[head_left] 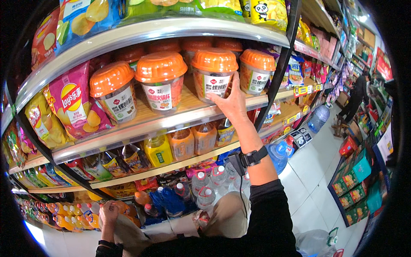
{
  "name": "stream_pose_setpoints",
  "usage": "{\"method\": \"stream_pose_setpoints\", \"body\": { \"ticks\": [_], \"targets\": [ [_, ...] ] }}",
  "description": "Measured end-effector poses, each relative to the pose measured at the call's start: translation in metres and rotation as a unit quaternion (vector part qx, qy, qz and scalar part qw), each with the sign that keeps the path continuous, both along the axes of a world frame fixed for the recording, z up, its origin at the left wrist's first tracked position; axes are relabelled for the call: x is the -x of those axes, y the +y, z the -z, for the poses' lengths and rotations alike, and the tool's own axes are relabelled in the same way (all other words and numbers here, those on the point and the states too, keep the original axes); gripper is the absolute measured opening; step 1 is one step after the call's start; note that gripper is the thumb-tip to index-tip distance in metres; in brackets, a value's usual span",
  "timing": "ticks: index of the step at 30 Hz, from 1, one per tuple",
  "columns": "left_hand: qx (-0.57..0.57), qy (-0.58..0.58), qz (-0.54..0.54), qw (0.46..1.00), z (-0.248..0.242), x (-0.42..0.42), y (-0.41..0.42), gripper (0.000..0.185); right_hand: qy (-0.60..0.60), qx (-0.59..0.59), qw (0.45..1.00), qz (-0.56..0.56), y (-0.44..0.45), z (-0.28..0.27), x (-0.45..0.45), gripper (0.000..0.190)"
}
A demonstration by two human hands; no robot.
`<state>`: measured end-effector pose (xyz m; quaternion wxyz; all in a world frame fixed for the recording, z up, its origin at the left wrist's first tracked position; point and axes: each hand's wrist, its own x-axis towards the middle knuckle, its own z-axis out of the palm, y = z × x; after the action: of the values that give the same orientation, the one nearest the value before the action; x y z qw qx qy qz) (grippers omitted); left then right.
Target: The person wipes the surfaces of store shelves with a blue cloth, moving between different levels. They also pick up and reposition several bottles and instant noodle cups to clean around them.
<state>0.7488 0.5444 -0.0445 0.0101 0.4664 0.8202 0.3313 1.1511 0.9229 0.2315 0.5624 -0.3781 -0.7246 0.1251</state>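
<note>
A clear instant-noodle cup with an orange plastic lid point(215, 60) stands on the middle shelf. My right hand point(231, 101) is on its right side, thumb across the front near the base and fingers along the side. To its left are another orange-lidded cup point(161, 82) with a red-lettered label and a tilted one point(114, 93); a further cup point(257, 70) stands to the right. My left hand point(109, 212) is low, at my left knee, its fingers curled with nothing visible in them. A black strap device point(255, 157) is on my right wrist.
Lay's chip bags point(72, 99) lean at the shelf's left. A black shelf upright point(278, 77) rises right of the cups. Drink bottles point(183, 143) fill the shelf below; water bottles point(205, 192) stand at my knees. Stacked green cartons point(350, 192) and a distant person point(356, 96) are to the right.
</note>
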Motion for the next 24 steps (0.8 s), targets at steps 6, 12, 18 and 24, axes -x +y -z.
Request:
{"method": "stream_pose_setpoints", "body": {
  "ticks": [6,12,18,24],
  "targets": [
    [-0.007,-0.001,-0.017,1.0,0.008,0.005,0.002,0.018,0.021,0.003,1.0,-0.004,0.0,0.001,0.001,0.107],
    [-0.008,0.027,0.002,1.0,0.008,0.001,0.006,0.018,-0.003,0.009,1.0,-0.002,-0.007,-0.007,0.0,0.104],
    [0.0,0.017,-0.001,1.0,0.005,0.002,0.005,0.021,-0.004,-0.002,1.0,-0.024,-0.003,0.0,0.009,0.099],
    [-0.002,-0.014,-0.004,1.0,-0.009,-0.013,0.01,0.019,-0.017,0.007,1.0,-0.015,-0.004,-0.001,0.006,0.1]
  ]
}}
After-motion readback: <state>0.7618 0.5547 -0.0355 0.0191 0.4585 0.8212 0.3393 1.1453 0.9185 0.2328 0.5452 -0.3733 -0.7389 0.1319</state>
